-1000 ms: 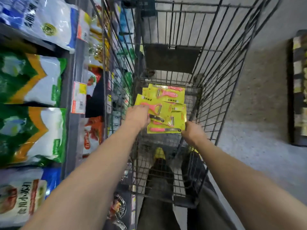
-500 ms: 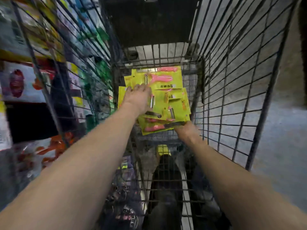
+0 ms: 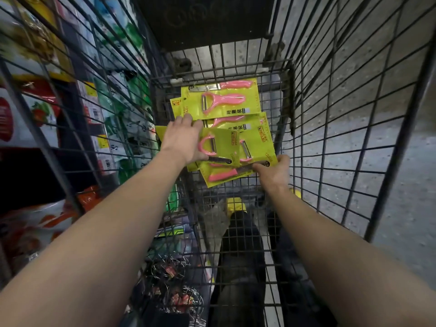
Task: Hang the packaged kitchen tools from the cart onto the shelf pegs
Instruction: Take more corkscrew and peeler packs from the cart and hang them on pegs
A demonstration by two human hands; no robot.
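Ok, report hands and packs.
Left hand grips top pack. Right hand pinches lower pack's corner. Both packs in cart, none hung. Nothing in the way.

Packages [image 3: 250,138] in cart [image 3: 354,114], shelves [image 3: 47,114] left

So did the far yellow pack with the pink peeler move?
No. The yellow plastic pack with the pink peeler still lies against the grey wire cart's far end wall.

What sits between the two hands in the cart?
In the head view, overlapping yellow packs of pink kitchen tools span from the left hand to the right hand.
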